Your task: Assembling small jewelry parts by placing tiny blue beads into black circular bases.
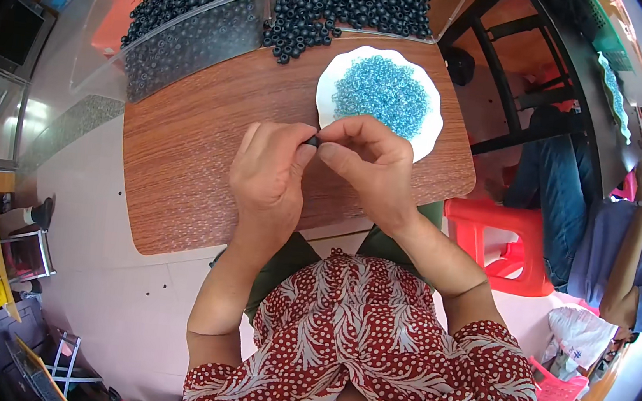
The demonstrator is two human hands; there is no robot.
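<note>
A small black ring-like piece sits in the fingertips of my left hand, which is closed in a pinch above the wooden table. Right beside it, my right hand has thumb and forefinger drawn together at the piece; anything between those tips is too small to make out. Just beyond my right hand stands a white scalloped plate heaped with tiny clear-blue beads. Many black ring-like pieces lie in a heap at the far side, some spilled onto the wood.
A clear plastic box of the same black pieces stands at the far left edge, with an orange chair behind. A red stool is at the right. Another person sits by a dark table.
</note>
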